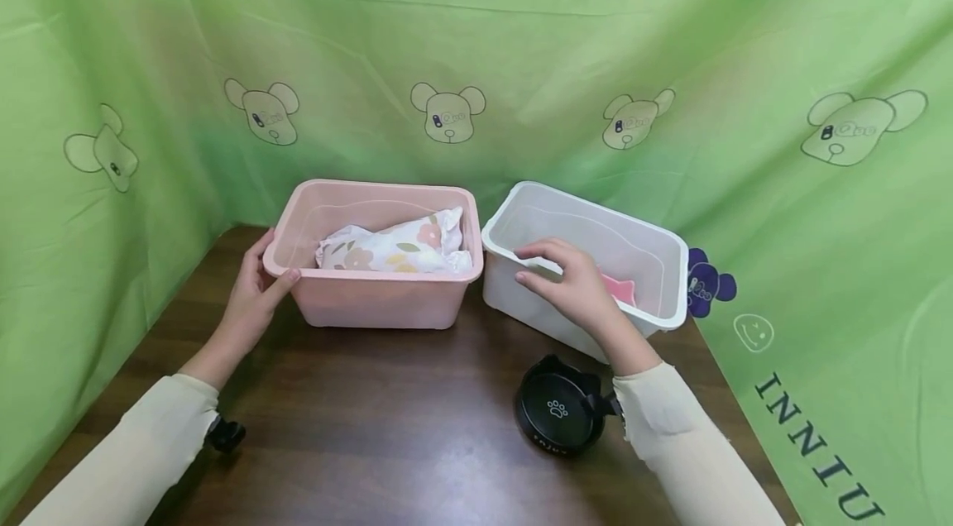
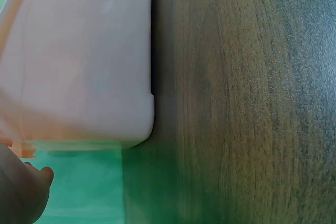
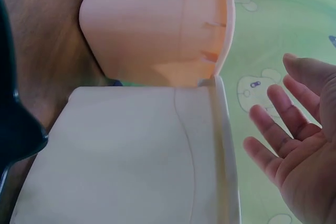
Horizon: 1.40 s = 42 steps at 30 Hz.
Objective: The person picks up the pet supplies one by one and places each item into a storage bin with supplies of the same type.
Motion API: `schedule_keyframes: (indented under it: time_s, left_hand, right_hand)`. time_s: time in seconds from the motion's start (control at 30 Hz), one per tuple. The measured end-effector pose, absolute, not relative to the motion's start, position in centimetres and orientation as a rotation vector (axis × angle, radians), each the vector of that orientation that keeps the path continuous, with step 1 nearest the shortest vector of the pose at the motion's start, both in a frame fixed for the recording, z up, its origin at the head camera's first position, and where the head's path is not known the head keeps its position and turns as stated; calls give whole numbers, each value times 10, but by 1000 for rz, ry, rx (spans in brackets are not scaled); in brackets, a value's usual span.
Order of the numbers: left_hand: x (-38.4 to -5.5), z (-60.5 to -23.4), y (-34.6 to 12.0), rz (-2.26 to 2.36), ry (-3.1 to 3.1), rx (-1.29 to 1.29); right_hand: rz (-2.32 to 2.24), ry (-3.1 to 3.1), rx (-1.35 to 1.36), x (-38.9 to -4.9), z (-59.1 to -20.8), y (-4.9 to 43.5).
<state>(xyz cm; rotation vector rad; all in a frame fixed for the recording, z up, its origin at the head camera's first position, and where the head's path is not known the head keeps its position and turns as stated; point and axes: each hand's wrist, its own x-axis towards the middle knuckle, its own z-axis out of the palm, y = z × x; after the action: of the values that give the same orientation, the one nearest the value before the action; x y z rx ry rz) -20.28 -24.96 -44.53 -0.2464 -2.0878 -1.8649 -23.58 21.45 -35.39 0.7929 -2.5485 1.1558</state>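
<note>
My left hand [image 1: 247,294] holds the left end of a pink plastic bin [image 1: 380,303], its thumb over the front rim and its fingers along the side. Inside that bin lies a white pillow-like cloth item [image 1: 395,249] with a floral print and ruffled ends. Over the front rim of a white bin [image 1: 524,303] hovers my right hand [image 1: 573,282], with nothing in its grasp. The right wrist view shows its fingers spread and loosely bent. A pink item [image 1: 620,289] with pointed corners sits in the white bin, partly hidden by this hand.
On the brown wooden table [image 1: 357,402], a round black item [image 1: 558,408] with ear-like points and a white paw print lies beside the right forearm. A green curtain [image 1: 447,30] with bear-head prints hangs behind and around the table. The two bins stand side by side.
</note>
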Motion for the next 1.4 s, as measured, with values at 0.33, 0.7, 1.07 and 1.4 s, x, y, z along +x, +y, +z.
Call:
schedule_keyframes:
  time_s: [0.33,0.7,1.07,1.4]
  left_hand:
    - [-202,-445,-250,-1886,-2077,-242]
    - [-202,-447,-250,-1883,-2090,-243]
    - [-202,-441,-244,-1909,-2071,-250]
    - [-197,-443,-245,-1914,-2039,-222]
  right_hand:
    - [1122,-2467,750,-207,-354,235]
    - [1096,-2434,700,-183,-368,256]
    - [1050,-2442,622,-152,-386,291]
    - [1017,-2553,488,-129,-417,312]
